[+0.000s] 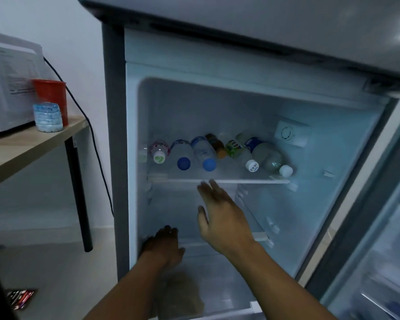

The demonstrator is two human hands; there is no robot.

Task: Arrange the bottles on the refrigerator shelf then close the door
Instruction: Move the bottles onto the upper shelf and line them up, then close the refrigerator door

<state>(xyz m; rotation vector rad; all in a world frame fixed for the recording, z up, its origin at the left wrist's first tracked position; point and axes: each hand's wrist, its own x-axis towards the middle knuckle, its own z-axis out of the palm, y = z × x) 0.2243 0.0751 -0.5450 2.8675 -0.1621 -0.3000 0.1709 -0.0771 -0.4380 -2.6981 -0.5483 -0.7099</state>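
Several plastic bottles lie on their sides on the refrigerator's glass shelf (219, 181), caps toward me: a pink-labelled one (160, 150) at the left, two with blue caps (183, 158) (206, 154), an orange-capped one (216, 144) behind, a green-labelled one (239, 153) and a large one with a white cap (271, 159) at the right. My right hand (219, 215) is raised just below the shelf's front edge, fingers straight, holding nothing. My left hand (164, 245) reaches lower into the fridge at the left, fingers loosely bent and empty.
The refrigerator door (379, 239) stands open at the right. To the left, a wooden table (21, 153) carries a white microwave (7, 88), a red cup (52, 95) and a crushed clear bottle (47, 117). A black cable (95, 144) hangs beside the fridge.
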